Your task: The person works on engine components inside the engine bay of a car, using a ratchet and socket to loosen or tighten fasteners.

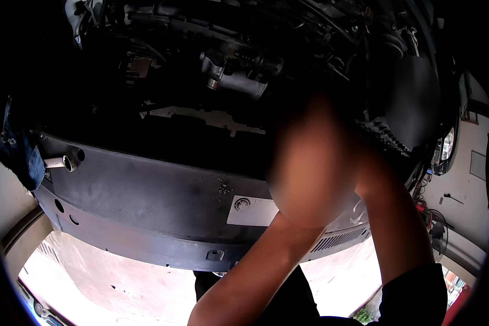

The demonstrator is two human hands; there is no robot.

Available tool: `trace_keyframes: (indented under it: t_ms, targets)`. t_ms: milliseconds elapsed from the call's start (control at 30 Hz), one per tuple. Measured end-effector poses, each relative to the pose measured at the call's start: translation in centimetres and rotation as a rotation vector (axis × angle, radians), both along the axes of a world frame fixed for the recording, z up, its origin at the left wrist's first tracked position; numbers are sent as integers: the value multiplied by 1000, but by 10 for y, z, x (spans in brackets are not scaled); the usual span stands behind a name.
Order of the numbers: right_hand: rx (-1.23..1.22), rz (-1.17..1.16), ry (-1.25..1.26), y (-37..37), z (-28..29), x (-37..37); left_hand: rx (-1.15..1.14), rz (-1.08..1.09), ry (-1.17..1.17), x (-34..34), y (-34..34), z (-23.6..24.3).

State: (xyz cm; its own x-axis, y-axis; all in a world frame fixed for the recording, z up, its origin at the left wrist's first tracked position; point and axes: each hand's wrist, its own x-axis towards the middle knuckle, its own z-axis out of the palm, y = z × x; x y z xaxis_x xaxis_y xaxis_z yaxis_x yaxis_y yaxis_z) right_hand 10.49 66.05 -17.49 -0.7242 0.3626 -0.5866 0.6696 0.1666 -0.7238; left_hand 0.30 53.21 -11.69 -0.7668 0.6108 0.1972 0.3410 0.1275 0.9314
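Both my forearms reach up over the dark grey front panel [136,179] of a vehicle whose engine bay lies exposed. My left hand [304,182] is at the panel's upper edge, right of centre, its fingers lost in a smooth blur. Close beside it, my right hand [361,168] is mostly hidden by the same blur and deep shadow. Whether either hand holds anything cannot be made out. A pale label [250,211] on the panel sits just left of my left wrist.
Beyond the panel, a silvery metal engine part [236,81] shows among dark hoses. Blue cloth [24,157] drapes over the left end beside a short metal tube [62,162]. At the right are a headlight [446,145] and a standing fan [439,233].
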Motion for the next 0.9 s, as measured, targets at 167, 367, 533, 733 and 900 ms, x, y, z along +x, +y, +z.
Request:
trace_keyframes:
  t_ms: [167,367,533,733,900]
  targets:
    - [135,122,90,20,-23,-25,17,57,138,1,2,6]
    - [200,125,271,56,-75,-69,-139,-27,-36,2,3,10]
    - [117,83,376,64,-81,-62,-224,-78,-81,0,7,29]
    - [697,466,140,57,-75,-42,-154,-158,74,5,4,-6]
    - [600,479,-41,43,-19,-24,-162,-199,4,6,5,3]
